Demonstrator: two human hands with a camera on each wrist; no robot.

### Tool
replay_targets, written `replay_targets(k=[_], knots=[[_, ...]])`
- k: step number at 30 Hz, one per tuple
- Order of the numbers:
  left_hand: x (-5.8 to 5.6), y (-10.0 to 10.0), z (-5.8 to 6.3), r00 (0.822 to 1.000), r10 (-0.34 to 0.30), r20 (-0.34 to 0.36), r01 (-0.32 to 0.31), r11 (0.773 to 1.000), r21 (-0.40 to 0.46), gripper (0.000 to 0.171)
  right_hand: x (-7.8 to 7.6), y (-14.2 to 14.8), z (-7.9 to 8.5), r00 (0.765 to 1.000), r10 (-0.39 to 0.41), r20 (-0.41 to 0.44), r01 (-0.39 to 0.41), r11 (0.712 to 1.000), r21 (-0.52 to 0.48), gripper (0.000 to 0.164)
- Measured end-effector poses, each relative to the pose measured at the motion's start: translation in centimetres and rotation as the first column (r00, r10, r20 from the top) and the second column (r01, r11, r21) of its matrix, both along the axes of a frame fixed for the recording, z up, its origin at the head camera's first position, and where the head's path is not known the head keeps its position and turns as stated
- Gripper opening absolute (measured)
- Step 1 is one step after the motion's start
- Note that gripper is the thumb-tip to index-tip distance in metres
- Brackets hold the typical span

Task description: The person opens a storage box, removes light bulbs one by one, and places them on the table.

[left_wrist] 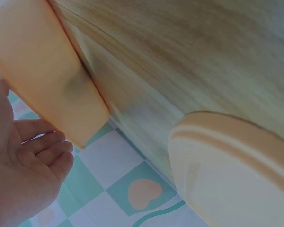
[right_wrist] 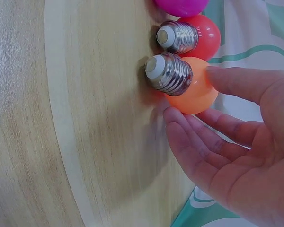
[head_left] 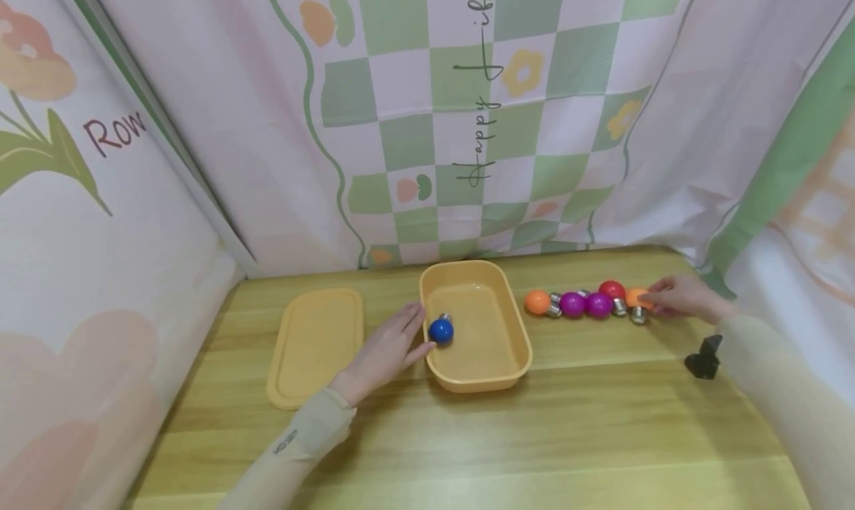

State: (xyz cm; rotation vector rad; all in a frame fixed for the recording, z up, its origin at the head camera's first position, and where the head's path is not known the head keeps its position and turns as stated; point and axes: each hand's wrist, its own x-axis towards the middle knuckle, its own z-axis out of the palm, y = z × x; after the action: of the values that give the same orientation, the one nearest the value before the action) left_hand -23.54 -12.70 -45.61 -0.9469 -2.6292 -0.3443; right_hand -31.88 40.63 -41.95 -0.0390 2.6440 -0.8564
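My right hand point(head_left: 688, 299) is at the right end of a row of small light bulbs, thumb and fingers about the orange light bulb point(right_wrist: 199, 87), which has a silver screw base. Touching that bulb is a red light bulb point(right_wrist: 207, 38). My left hand point(head_left: 384, 350) rests against the left side of a yellow plastic box point(head_left: 521, 324), fingers fairly straight, the thumb at its rim. Inside the box, near its left wall, lies a blue light bulb point(head_left: 441, 331). In the left wrist view, the left fingers point(left_wrist: 49, 146) are beside the box wall.
Left of the box lies its yellow lid point(head_left: 317, 347). Two purple light bulbs point(head_left: 572, 304) and another orange light bulb point(head_left: 537, 302) continue the row towards the box. A small black object point(head_left: 704, 358) stands beside the right forearm. Patterned curtains point(head_left: 467, 124) hang behind the wooden table point(head_left: 534, 450).
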Motion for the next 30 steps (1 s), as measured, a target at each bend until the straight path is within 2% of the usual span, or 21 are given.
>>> replay_targets(k=[15, 18, 23, 26, 30], knots=[[0.0, 0.1, 0.1, 0.999, 0.01, -0.035, -0.011, 1.0, -0.016, 0.063, 0.7, 0.6, 0.8, 0.997, 0.076, -0.013, -0.076, 0.996, 0.046, 0.057], [0.0, 0.1, 0.1, 0.999, 0.009, -0.035, -0.009, 1.0, -0.01, 0.063, 0.6, 0.8, 0.9, 0.996, 0.084, -0.028, -0.082, 0.995, 0.058, 0.057], [0.1, 0.1, 0.2, 1.0, 0.01, -0.029, -0.01, 1.0, -0.011, 0.063, 0.2, 1.4, 1.0, 0.991, 0.093, -0.094, -0.079, 0.987, 0.142, 0.061], [0.1, 0.1, 0.2, 1.0, 0.011, -0.023, -0.011, 1.0, -0.011, 0.063, 0.0, 1.3, 1.5, 0.988, 0.095, -0.126, -0.073, 0.983, 0.168, 0.064], [0.1, 0.0, 0.1, 1.0, 0.008, -0.011, -0.008, 1.0, -0.004, 0.063, 0.1, 0.2, 2.7, 0.989, 0.093, -0.115, -0.077, 0.988, 0.134, 0.069]])
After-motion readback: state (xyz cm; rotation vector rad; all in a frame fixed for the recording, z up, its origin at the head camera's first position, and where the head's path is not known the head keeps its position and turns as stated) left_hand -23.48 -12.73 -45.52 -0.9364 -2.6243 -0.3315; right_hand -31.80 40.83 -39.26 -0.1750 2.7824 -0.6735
